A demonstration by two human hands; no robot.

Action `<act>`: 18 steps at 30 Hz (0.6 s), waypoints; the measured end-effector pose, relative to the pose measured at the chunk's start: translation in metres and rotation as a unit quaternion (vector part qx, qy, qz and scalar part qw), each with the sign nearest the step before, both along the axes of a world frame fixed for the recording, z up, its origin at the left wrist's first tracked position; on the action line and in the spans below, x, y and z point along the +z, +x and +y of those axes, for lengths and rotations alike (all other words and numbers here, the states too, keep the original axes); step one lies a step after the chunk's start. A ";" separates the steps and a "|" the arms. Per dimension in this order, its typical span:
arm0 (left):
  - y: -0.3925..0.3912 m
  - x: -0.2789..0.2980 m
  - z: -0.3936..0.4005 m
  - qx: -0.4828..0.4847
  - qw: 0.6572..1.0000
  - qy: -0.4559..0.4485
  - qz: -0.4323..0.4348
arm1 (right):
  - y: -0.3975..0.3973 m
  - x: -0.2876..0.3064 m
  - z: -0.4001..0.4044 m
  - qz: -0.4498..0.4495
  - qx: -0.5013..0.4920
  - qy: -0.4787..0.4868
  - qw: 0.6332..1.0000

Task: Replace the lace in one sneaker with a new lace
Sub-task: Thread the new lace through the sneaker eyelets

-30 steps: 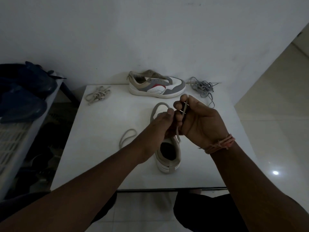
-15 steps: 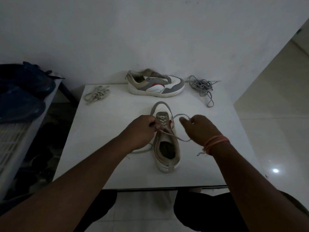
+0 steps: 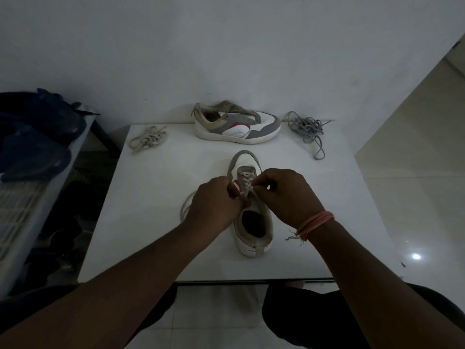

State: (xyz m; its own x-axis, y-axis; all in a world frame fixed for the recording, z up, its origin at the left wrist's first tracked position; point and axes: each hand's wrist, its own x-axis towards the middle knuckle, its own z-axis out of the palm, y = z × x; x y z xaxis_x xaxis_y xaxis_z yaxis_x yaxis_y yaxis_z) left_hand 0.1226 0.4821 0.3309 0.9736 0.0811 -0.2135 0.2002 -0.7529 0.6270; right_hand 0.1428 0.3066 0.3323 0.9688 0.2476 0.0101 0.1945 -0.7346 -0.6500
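Note:
A white and grey sneaker [image 3: 254,224] stands in the middle of the white table [image 3: 151,222], toe pointing away from me. A beige lace [image 3: 245,181] crosses its upper eyelets. My left hand [image 3: 214,205] and my right hand [image 3: 285,197] meet over the tongue, each pinching a part of the lace with curled fingers. A loop of the lace's loose end [image 3: 186,207] lies on the table left of my left hand. The fingers hide the middle eyelets.
A second sneaker [image 3: 236,124] without a lace lies at the back of the table. A beige lace bundle [image 3: 148,138] sits at the back left, a grey lace bundle [image 3: 307,128] at the back right. Dark shoes [image 3: 32,137] rest on a rack at the left.
Both hands came down from a raised pull of the lace and closed in together over the sneaker's tongue. The lace lies tighter across the eyelets.

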 end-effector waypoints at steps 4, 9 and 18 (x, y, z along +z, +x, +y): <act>-0.005 -0.006 0.001 -0.014 1.000 -0.010 -0.005 | -0.006 0.001 0.004 -0.022 0.033 -0.042 0.998; 0.005 -0.006 0.010 0.076 0.961 -0.228 0.133 | -0.011 -0.008 0.014 -0.028 0.046 -0.109 0.993; 0.005 -0.005 0.014 0.060 0.954 -0.265 0.126 | -0.014 -0.009 0.026 -0.057 0.031 -0.175 0.983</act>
State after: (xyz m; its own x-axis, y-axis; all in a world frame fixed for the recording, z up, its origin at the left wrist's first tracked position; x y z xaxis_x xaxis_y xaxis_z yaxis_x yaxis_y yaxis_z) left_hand 0.1276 0.4961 0.3257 0.8761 0.0033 -0.4821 0.4598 -0.3061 0.8336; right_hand 0.1287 0.3330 0.3233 0.9493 0.3136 0.0213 0.3026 -0.8934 -0.3321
